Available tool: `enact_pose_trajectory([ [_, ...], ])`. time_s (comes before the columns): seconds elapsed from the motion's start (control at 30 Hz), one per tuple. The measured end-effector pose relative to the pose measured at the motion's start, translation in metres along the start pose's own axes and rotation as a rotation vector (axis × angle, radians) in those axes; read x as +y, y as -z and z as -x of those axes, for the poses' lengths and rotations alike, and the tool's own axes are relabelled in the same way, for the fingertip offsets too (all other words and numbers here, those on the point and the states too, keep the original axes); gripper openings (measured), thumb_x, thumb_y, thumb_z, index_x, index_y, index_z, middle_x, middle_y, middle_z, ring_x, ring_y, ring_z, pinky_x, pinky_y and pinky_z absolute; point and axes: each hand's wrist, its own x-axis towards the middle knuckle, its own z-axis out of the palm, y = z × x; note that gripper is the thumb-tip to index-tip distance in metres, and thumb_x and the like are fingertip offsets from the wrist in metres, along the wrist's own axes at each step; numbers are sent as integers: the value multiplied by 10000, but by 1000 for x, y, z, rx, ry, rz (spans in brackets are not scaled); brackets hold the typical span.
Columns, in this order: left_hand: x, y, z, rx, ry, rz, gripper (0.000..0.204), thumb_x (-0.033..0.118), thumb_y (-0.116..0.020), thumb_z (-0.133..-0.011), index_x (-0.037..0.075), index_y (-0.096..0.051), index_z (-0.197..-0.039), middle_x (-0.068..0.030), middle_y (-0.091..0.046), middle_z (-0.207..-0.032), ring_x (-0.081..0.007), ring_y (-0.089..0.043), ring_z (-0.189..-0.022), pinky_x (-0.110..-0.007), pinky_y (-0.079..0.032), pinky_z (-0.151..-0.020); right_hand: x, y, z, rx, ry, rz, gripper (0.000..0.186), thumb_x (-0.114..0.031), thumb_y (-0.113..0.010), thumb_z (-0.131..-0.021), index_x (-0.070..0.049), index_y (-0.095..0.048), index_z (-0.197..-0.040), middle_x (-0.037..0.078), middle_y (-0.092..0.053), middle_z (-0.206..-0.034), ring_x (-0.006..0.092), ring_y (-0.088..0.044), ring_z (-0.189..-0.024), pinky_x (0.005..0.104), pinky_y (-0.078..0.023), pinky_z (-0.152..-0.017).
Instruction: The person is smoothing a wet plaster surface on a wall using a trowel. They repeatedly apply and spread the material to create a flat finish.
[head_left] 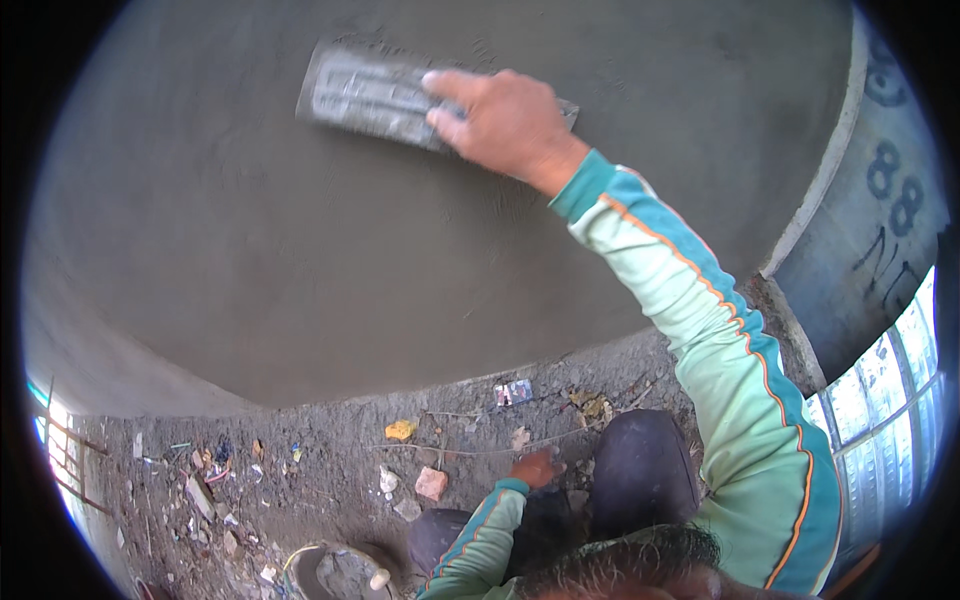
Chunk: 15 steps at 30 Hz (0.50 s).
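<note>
My right hand [512, 122] is closed on a flat rectangular plastering trowel [375, 98], its grip mostly hidden beneath my palm. The blade, smeared with grey mortar, lies against a wet grey plastered wall [350, 260]. My right arm is stretched up and across to it. Low down between my knees [645, 470], my left hand [537, 468] appears to hold nothing, its visible fingers slightly apart.
At the lower left stands a bucket [300, 572] with a pale-knobbed handle [380, 578] in it. Brick pieces [431, 484], a yellow scrap [400, 429] and litter lie on the dirt ground. A marked grey panel [850, 240] and corrugated sheets [885, 400] stand to the right.
</note>
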Motion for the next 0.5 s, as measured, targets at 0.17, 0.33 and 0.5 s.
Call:
enact_pose_trajectory([
  [0.17,9,11,20,60,45,-21,722,530,-633,-945,58,-513,-1477,-234,-597,-1428,-423,-562,-1326,-496,-444,-1108,-50,-96,94,-197,219,121,385,-287,-628,-955,-145,-664,-1311,89,-695,-687,264,-697,-602,414,-526,-540],
  [0.33,37,27,35,77,18,-69,710,507,-639,-946,41,-517,-1467,-239,-601,-1418,-422,-570,-1312,-512,-448,-1100,-24,-196,255,-547,497,199,449,-174,-536,-953,-57,-594,-1383,54,-684,-679,251,-688,-602,416,-519,-581],
  [0.5,14,9,46,103,40,-31,696,483,-652,-945,38,-519,-1464,-246,-620,-1387,-427,-591,-1282,-509,-456,-1091,-6,-124,259,-647,299,97,405,-243,-597,-959,-135,-653,-1345,93,-734,-771,254,-685,-570,448,-538,-530],
])
